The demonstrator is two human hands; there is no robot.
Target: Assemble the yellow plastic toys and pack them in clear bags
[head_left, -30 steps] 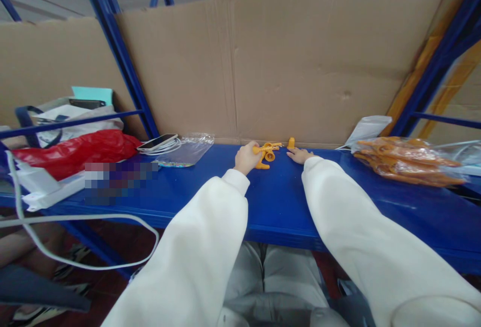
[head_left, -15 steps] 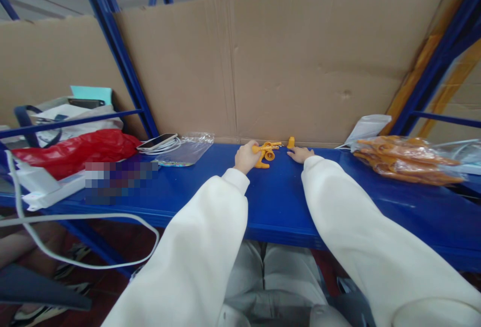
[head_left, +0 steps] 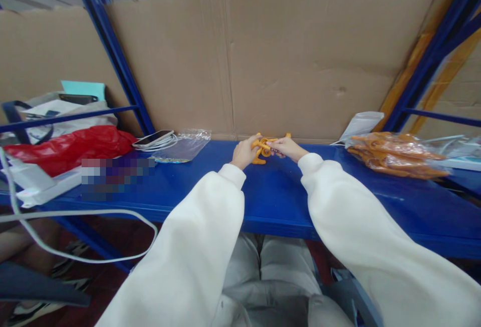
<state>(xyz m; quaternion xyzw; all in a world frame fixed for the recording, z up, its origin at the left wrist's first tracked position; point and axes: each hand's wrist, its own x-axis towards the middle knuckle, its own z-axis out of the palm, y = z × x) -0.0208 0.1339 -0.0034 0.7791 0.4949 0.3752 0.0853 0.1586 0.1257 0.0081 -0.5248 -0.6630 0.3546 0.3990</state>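
The left hand point(head_left: 245, 152) holds an orange plastic part point(head_left: 265, 145); the right hand point(head_left: 288, 147) pinches it too — maybe half-built — and a small orange piece point(head_left: 288, 135) sits apart.

The sleeves point(head_left: 188, 237) are white, big and puffy, with snug cuffs point(head_left: 233, 175). The pants point(head_left: 281, 262) are light grey with soft folds.
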